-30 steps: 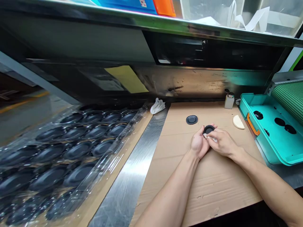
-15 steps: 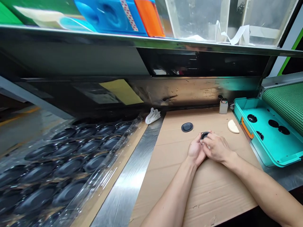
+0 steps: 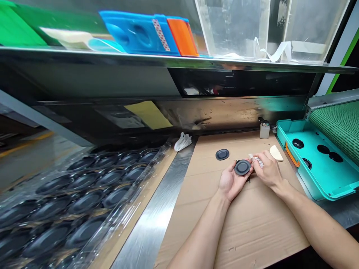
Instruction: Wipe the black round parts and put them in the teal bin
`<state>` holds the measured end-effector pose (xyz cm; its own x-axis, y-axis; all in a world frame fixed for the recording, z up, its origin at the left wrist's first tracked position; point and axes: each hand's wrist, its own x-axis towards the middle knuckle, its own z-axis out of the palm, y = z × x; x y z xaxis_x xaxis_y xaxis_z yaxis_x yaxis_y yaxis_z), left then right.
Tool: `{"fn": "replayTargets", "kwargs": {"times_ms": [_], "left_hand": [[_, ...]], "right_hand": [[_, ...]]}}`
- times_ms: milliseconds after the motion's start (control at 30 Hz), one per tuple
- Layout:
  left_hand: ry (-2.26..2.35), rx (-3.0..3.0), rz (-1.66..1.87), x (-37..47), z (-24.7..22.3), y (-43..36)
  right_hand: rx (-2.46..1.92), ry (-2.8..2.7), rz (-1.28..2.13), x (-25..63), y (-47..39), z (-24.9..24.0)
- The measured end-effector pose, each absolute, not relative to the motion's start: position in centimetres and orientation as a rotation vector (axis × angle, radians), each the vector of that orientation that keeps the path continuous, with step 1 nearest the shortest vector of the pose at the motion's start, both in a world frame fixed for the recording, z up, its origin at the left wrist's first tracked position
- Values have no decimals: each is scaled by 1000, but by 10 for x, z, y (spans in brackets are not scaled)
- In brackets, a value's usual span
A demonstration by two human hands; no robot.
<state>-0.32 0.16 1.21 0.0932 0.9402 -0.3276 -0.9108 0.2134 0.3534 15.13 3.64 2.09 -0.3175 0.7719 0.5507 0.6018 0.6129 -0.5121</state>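
Note:
My left hand (image 3: 231,181) holds a round black disc-shaped part (image 3: 242,167) by its edge, its ringed face turned up toward me. Close by on the right, my right hand (image 3: 267,169) pinches a crumpled white cloth or tissue (image 3: 257,160) next to the disc's rim. A second black disc (image 3: 222,154) lies flat on the cardboard sheet (image 3: 196,209), just beyond my left hand. Past my right hand lies a cream half-round pad (image 3: 276,153). Behind it stands a small white bottle (image 3: 264,129) with a dark and metallic top.
A teal bin (image 3: 331,179) with several black round parts stands at the right, beside a green conveyor belt (image 3: 339,119). On the left, clear plastic trays hold rows of black discs (image 3: 86,198). A crumpled white cloth (image 3: 183,142) lies on the metal strip. A shelf edge (image 3: 168,61) crosses above.
The disc has turned to show its face in my left hand. My right hand has moved right, apart from the left, and the white cloth in it now shows.

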Motion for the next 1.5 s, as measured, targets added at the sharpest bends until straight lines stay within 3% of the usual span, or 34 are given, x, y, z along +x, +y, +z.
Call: {"fn": "replayTargets", "kwargs": {"times_ms": [567, 767, 967, 1300, 1500], "left_hand": [[621, 257, 1422, 8, 2, 0], [596, 164, 1412, -1, 4, 2], [516, 131, 1392, 4, 6, 2], [624, 98, 1224, -10, 18, -3], [730, 83, 1068, -14, 21, -2]], "right_hand": [[-1346, -2336, 92, 140, 27, 14], [-1083, -2473, 247, 134, 18, 9], [-1176, -2206, 266, 139, 31, 9], [-1096, -1648, 964, 159, 55, 21], [-1120, -1900, 741, 159, 48, 27]]}}
